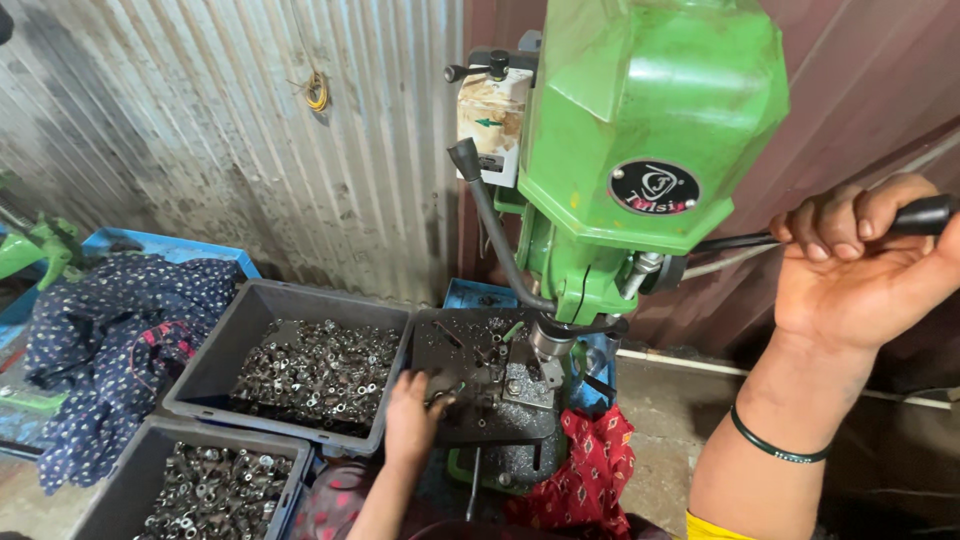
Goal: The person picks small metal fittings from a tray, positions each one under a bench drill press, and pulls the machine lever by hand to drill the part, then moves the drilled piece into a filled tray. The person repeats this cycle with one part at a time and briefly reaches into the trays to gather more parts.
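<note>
A green drill press (640,130) stands in front of me. My right hand (860,270) is raised at the right and grips the black feed handle (925,214) of the press. My left hand (412,415) rests on the dark work table (470,350) under the spindle (548,340), fingers on a small metal part (440,385) at the table's left side. A small metal jig (525,385) sits below the spindle. A black band circles my right wrist.
A grey crate (215,365) full of small metal nuts sits left of the table, a second crate (130,480) below it. Dark patterned cloth (110,340) lies over a blue tray at the left. Red cloth (580,470) hangs below the table. Corrugated metal wall behind.
</note>
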A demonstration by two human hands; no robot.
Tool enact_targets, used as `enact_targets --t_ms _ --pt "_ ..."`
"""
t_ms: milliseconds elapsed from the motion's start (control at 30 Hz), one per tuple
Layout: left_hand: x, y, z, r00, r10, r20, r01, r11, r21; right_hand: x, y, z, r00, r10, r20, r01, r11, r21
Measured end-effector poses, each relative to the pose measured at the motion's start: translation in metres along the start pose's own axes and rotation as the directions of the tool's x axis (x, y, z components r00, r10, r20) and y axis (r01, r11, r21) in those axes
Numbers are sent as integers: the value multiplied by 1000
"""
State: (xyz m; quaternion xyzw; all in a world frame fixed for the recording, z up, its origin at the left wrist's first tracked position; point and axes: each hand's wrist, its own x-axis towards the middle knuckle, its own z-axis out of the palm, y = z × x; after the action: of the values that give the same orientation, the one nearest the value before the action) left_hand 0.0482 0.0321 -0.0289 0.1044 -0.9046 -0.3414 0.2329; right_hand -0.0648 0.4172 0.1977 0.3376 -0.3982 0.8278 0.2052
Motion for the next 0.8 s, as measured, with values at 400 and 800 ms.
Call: enact_targets --t_ms 400,800 --pt "-8 -11 -9 983 13 186 -38 990 134 -5 -3 10 999 -33 25 34 998 -47" --pt "0 -15 -2 985 39 166 -57 993 105 -5 1 -6 1000 -11 25 12 1000 -7"
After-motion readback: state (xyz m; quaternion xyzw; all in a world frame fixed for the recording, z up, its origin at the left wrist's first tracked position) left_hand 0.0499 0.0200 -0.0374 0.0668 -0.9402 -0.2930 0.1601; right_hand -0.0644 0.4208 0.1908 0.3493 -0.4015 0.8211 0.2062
